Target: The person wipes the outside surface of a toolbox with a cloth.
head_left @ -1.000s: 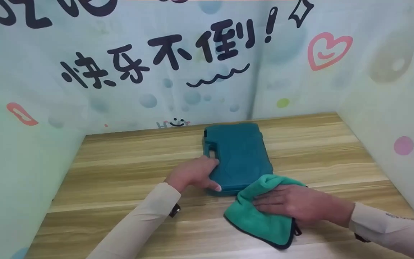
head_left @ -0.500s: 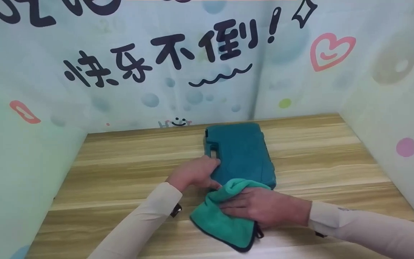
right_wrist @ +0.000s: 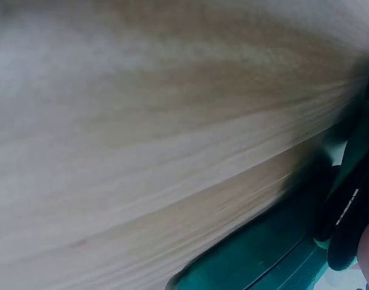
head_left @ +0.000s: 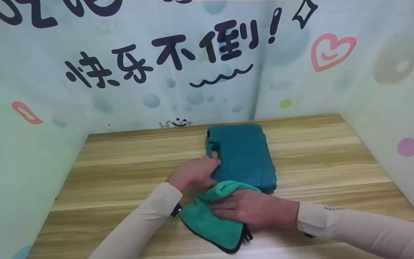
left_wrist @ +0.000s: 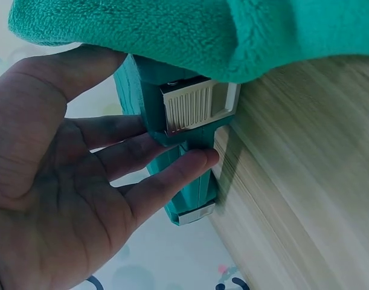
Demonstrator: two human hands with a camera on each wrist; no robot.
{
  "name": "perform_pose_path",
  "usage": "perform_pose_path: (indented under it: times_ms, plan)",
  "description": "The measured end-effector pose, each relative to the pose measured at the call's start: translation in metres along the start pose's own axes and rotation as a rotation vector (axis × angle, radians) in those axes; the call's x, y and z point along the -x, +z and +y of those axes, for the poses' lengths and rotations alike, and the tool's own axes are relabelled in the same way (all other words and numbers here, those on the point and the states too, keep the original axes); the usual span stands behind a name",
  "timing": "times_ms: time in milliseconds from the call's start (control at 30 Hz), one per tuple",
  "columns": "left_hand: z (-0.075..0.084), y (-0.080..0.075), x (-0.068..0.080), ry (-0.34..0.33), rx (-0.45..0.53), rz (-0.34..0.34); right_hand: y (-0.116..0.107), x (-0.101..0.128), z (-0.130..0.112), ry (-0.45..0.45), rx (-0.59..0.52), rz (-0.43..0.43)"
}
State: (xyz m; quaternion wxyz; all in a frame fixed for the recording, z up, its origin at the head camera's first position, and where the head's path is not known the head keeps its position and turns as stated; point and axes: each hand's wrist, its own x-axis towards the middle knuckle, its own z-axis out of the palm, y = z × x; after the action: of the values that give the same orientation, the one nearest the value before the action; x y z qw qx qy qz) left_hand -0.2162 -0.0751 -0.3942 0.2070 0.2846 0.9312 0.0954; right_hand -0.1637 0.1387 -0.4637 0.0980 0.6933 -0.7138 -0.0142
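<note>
A teal hard plastic carrying case [head_left: 246, 151] lies flat on the wooden table, its handle cutout on the left. My left hand [head_left: 194, 172] holds the case's left side near the handle. In the left wrist view the fingers of that hand [left_wrist: 81, 175] touch the case beside a pale ribbed latch [left_wrist: 193, 109], with the thumb reaching under the cloth's edge. My right hand [head_left: 252, 208] presses a green cloth [head_left: 214, 226] with dark edging against the case's near side, fingers straight along it. The right wrist view shows mostly table and a case edge [right_wrist: 256, 260]; the hand is barely visible there.
The wooden table [head_left: 131, 154] reaches back to a printed wall sheet [head_left: 128, 100] with dark lettering. Pale walls stand at the left and right of the table. A small black loop [head_left: 248, 235] hangs from the cloth.
My right hand has slid the cloth leftward along the case's near edge, toward my left hand. My left hand has stayed at the handle side. The case has barely shifted.
</note>
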Motion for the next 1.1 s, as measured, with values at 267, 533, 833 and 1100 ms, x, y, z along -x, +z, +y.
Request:
perform_pose_path:
  times_ms: [267,533,833,1100]
  plan:
    - [0.000,0.001,-0.001,0.013,-0.019,0.004,0.001,0.015,0.003,-0.022,-0.029,0.047]
    - [0.001,0.001,-0.001,0.014,-0.017,0.004,-0.002,0.046,0.007,-0.009,-0.079,0.042]
    - [0.001,0.001,0.003,-0.028,-0.012,-0.020,-0.007,0.090,0.012,0.022,-0.128,0.005]
    - [0.001,0.002,0.003,-0.027,-0.057,-0.022,-0.014,0.115,0.015,0.005,-0.112,0.072]
